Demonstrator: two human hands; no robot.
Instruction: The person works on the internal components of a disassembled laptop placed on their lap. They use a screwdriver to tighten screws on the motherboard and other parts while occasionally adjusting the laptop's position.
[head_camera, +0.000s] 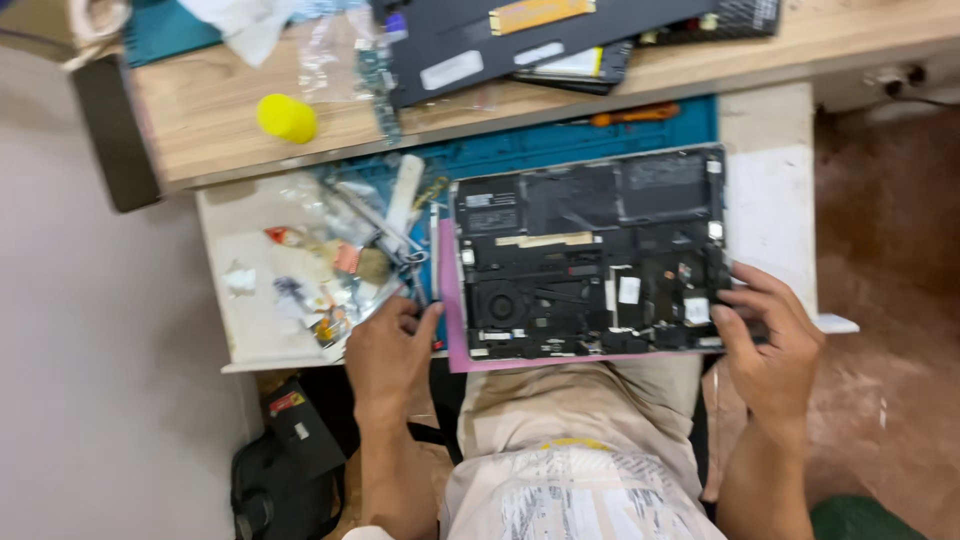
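An opened laptop base (590, 250) lies bottom side up on a pink sheet (447, 290), with its black boards, fan and empty battery bay exposed. My right hand (765, 340) grips its near right corner, fingers laid on the inner parts. My left hand (392, 345) rests on the table edge just left of the laptop, fingers curled, thumb near the pink sheet; whether it holds something small I cannot tell. A pair of metal tweezers (415, 265) lies just beyond its fingertips.
A blue work mat (560, 145) lies under the laptop. Clear plastic bags and small parts (320, 270) clutter the left of the white table. On the wooden shelf behind are a yellow cap (287, 117), an orange screwdriver (630, 115) and dark laptop covers (520, 40). A black bag (280, 470) sits on the floor.
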